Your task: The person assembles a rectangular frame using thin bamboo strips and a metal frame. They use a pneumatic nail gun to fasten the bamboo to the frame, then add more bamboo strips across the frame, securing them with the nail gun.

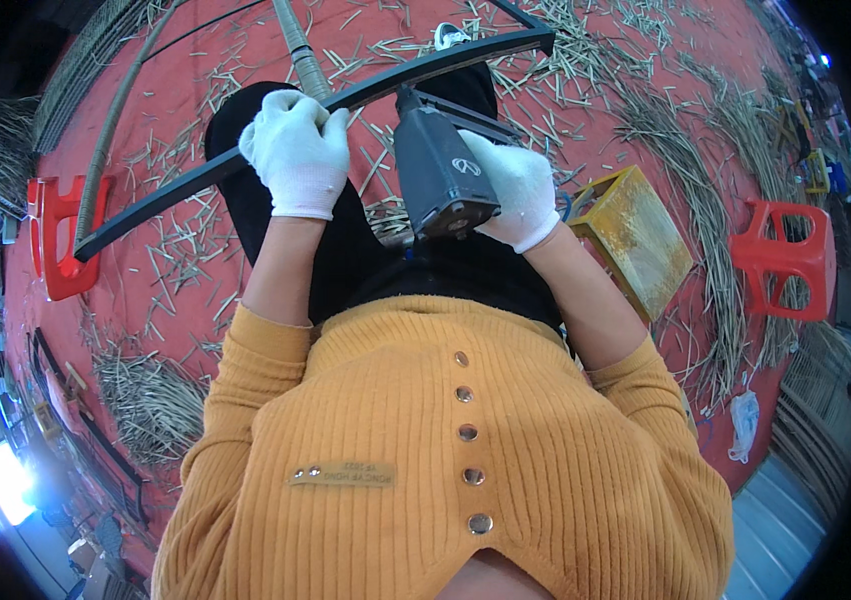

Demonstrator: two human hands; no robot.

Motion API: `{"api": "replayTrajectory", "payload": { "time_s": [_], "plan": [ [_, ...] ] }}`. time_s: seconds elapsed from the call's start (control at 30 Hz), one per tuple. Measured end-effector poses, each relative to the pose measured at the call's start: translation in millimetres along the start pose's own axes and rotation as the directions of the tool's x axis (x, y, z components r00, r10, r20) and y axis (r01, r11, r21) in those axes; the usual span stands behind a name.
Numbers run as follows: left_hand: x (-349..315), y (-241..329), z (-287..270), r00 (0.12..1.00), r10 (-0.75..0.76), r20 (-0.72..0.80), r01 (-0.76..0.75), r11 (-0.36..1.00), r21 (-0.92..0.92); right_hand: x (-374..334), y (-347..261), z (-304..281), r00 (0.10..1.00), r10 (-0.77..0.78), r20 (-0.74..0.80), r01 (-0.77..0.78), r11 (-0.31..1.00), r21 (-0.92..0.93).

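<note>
"Progress on that long, dark, square-edged metal bar (173, 190)?"

"Partway, I'd judge. Beyond the bar, a straight rod in ribbed tan wrapping (302, 55) runs off near its middle, and a curved rod in ribbed tan wrapping (103, 152) near its left end. The bar itself shows bare, so any covering of it looks undone."

"Where is it relative to the hands?"

"Crosswise over the lap. The white-gloved left hand (297, 155) is curled closed around it, near its middle. The white-gloved right hand (517, 190), on the body side of the bar, grasps a black, wedge-shaped power tool (437, 150). Its nose is right by the bar; whether they touch I can't tell."

"And farther out?"

"Right of the bar, a worn yellow box-shaped stool (635, 240), then a red plastic stool (785, 260). All around, cut straw-coloured strips litter the red floor (135, 300)."
</note>
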State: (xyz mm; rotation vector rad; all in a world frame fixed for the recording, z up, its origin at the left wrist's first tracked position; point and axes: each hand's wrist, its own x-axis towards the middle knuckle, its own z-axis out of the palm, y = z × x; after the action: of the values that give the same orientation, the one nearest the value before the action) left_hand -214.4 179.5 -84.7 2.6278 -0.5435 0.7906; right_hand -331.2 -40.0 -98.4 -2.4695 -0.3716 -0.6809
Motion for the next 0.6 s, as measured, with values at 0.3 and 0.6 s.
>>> {"api": "replayTrajectory", "payload": {
  "time_s": [0.3, 0.6],
  "plan": [
    [0, -1, -2, 1.0, -0.004, 0.011, 0.004, 0.999, -0.034, 14, -14, 8, 0.988, -0.087, 0.127, 0.092, 0.995, -0.034],
    [-1, -3, -2, 1.0, 0.004, 0.011, -0.003, 1.0, -0.027, 16, -16, 9, 0.983, -0.065, 0.171, 0.075, 0.996, -0.053]
  ]
}}
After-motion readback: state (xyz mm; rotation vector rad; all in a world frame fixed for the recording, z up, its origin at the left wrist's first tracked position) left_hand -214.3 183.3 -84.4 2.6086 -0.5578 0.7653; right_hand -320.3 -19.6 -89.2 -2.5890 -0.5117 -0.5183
